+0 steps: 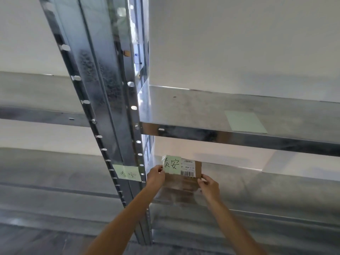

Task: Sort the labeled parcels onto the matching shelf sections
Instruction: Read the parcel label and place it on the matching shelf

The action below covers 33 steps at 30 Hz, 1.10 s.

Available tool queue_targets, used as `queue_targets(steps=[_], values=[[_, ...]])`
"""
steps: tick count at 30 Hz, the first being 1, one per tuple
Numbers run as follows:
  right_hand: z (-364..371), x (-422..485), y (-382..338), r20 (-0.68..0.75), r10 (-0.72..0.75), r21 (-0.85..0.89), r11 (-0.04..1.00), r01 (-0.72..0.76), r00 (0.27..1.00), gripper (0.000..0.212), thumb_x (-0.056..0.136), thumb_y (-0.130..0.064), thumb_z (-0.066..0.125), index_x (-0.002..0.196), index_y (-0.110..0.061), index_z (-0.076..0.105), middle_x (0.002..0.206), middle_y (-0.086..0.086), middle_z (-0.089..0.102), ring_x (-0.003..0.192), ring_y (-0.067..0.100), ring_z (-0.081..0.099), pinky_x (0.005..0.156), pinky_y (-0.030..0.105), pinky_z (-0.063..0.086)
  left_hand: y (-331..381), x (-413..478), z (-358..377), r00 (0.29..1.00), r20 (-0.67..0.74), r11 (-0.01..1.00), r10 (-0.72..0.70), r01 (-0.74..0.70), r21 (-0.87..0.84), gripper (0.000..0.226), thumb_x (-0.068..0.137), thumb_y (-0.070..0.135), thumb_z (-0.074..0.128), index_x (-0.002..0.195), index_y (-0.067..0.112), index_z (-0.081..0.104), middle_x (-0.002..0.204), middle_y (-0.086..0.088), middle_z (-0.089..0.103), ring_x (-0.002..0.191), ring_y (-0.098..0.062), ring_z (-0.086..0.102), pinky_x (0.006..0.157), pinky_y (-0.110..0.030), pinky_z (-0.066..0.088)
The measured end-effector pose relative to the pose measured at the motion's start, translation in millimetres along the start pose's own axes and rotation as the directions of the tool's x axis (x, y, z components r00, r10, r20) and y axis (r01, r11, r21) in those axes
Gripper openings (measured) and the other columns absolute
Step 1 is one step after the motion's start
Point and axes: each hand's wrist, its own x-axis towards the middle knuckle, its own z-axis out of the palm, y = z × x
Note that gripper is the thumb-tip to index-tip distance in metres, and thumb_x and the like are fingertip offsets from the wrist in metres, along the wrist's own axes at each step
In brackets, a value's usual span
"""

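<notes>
A small brown cardboard parcel (185, 169) stands on the lower metal shelf (257, 192), just right of the upright post. It carries a pale green note with handwritten characters (171, 164) and a white barcode label (188, 168). My left hand (155, 176) grips its left edge and my right hand (208, 184) grips its lower right corner. A matching green note with the same characters (128, 173) is stuck on the post beside it.
The galvanised upright post (103, 107) splits the rack into left and right bays. Above the parcel, the upper shelf (239, 137) holds a blank green note (244, 121). A white wall stands behind the shelves. The left bay's shelves show nothing on them.
</notes>
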Motion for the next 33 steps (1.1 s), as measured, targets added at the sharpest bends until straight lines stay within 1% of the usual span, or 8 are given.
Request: queue_targets(steps=[4, 11, 14, 17, 19, 24, 29, 33], values=[[10.1, 15.3, 8.2, 0.035, 0.001, -0.033, 0.999, 0.000, 0.999, 0.031, 0.090, -0.009, 0.057, 0.120, -0.007, 0.064, 0.108, 0.014, 0.070, 0.088, 0.026, 0.064, 0.078, 0.033, 0.053, -6.1, 9.8, 7.7, 0.997, 0.019, 0.996, -0.076, 0.077, -0.034, 0.036, 0.095, 0.008, 0.043, 0.128, 0.010, 0.055, 0.130, -0.011, 0.060, 0.118, -0.027, 0.054, 0.100, -0.036, 0.045], [12.3, 30.3, 7.8, 0.059, -0.008, -0.069, 0.998, 0.013, 0.998, 0.033, 0.090, -0.018, 0.060, 0.122, -0.010, 0.063, 0.111, 0.011, 0.070, 0.098, 0.026, 0.065, 0.080, 0.025, 0.045, -10.7, 17.8, 11.7, 0.994, -0.002, 0.993, -0.105, 0.104, -0.057, 0.034, 0.097, 0.016, 0.046, 0.128, 0.009, 0.055, 0.129, -0.011, 0.061, 0.116, -0.028, 0.057, 0.097, -0.035, 0.050], [12.8, 34.2, 9.7, 0.067, 0.011, -0.077, 0.997, -0.006, 0.998, 0.034, 0.088, -0.021, 0.063, 0.120, -0.010, 0.063, 0.111, 0.012, 0.070, 0.099, 0.028, 0.066, 0.085, 0.030, 0.049, -12.4, 21.1, 10.3, 0.997, 0.002, 0.997, -0.079, 0.079, -0.025, 0.033, 0.097, 0.019, 0.044, 0.127, 0.010, 0.057, 0.127, -0.011, 0.062, 0.111, -0.026, 0.058, 0.097, -0.035, 0.050], [13.0, 37.0, 13.7, 0.082, 0.033, -0.081, 0.996, -0.026, 0.996, 0.036, 0.087, -0.025, 0.065, 0.120, -0.011, 0.064, 0.112, 0.013, 0.071, 0.099, 0.029, 0.067, 0.091, 0.038, 0.052, -13.9, 20.3, 10.3, 0.998, 0.014, 0.998, -0.067, 0.067, 0.010, 0.034, 0.099, 0.017, 0.038, 0.128, 0.010, 0.054, 0.130, -0.010, 0.059, 0.097, -0.016, 0.053, 0.078, -0.022, 0.048], [11.3, 34.5, 10.9, 0.074, 0.051, -0.072, 0.996, -0.046, 0.996, 0.041, 0.088, -0.029, 0.063, 0.124, -0.010, 0.061, 0.117, 0.013, 0.068, 0.103, 0.031, 0.065, 0.089, 0.034, 0.049, -13.8, 17.9, 10.6, 0.997, 0.023, 0.997, -0.073, 0.072, 0.014, 0.036, 0.100, 0.014, 0.032, 0.129, 0.008, 0.051, 0.132, -0.011, 0.057, 0.093, -0.014, 0.049, 0.063, -0.013, 0.041], [0.5, 23.2, -6.5, -0.043, 0.080, -0.050, 0.995, -0.082, 0.996, 0.047, 0.092, -0.031, 0.056, 0.133, -0.010, 0.047, 0.128, 0.016, 0.057, 0.116, 0.033, 0.054, 0.095, 0.035, 0.041, 3.4, 0.3, 3.8, 0.998, -0.062, 1.000, 0.023, -0.023, 0.000, 0.037, 0.101, 0.014, 0.029, 0.135, 0.008, 0.042, 0.137, -0.014, 0.051, 0.121, -0.028, 0.050, 0.097, -0.035, 0.047], [-8.8, -2.9, -20.9, -0.108, -0.092, -0.051, 0.995, 0.087, 0.990, 0.041, 0.093, -0.029, 0.053, 0.130, -0.011, 0.047, 0.127, 0.017, 0.058, 0.112, 0.031, 0.056, 0.095, 0.039, 0.045, 14.1, -19.8, -2.5, 0.970, -0.064, 0.972, 0.233, -0.229, 0.061, 0.042, 0.100, 0.023, 0.035, 0.142, 0.018, 0.036, 0.151, -0.004, 0.036, 0.139, -0.025, 0.034, 0.111, -0.047, 0.036], [-10.0, -43.6, -33.4, -0.058, -0.242, -0.038, 0.970, 0.240, 0.969, 0.041, 0.097, -0.034, 0.042, 0.134, -0.016, 0.044, 0.136, 0.010, 0.053, 0.122, 0.028, 0.052, 0.099, 0.037, 0.043, 21.6, -56.2, -11.0, 0.932, -0.007, 0.929, 0.363, -0.361, 0.085, 0.047, 0.100, 0.033, 0.033, 0.145, 0.021, 0.031, 0.155, 0.002, 0.027, 0.144, -0.020, 0.024, 0.117, -0.045, 0.026]])
